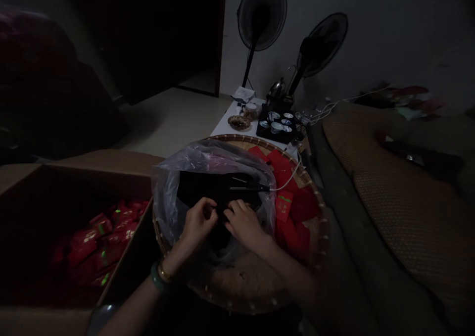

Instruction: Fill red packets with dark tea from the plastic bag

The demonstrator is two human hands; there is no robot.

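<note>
My left hand (198, 220) and my right hand (243, 223) meet over a clear plastic bag (208, 163) that lies in a round woven basket tray (315, 197). Both hands have their fingers curled in a pinch on something dark and small between them; the dim light hides what it is. The bag holds dark contents (208, 187). A thin dark tool with a white cord (252, 187) lies just beyond my right hand. Several red packets (293, 197) are scattered on the tray to the right. A green bangle (158, 276) circles my left wrist.
An open cardboard box (74, 187) at the left holds several red packets (100, 242). Beyond the basket, a white table (226, 120) carries a black tea tray with cups (278, 123) and a kettle (276, 88). Two standing fans (261, 14) rise behind. A woven mat (401, 177) covers the right.
</note>
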